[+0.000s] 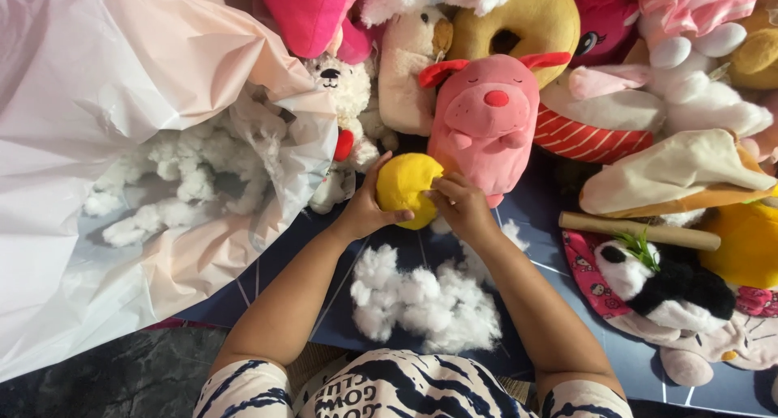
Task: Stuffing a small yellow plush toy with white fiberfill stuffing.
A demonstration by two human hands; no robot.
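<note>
My left hand (366,209) cups a round yellow plush ball (405,187) from its left side, thumb across the bottom. My right hand (459,205) pinches the ball's right edge with bent fingers. Both hands hold it above a dark blue mat (284,260). A heap of white stuffing (425,300) lies on the mat just below my forearms. Right behind the ball stands a pink plush pig (486,122) with red ears.
A large pale pink plastic bag (97,94) lies open at left with white stuffing (182,183) spilling from it. Plush toys crowd the back and right: a white bear (344,90), a yellow ring (531,17), a panda (673,284), a striped red toy (587,138).
</note>
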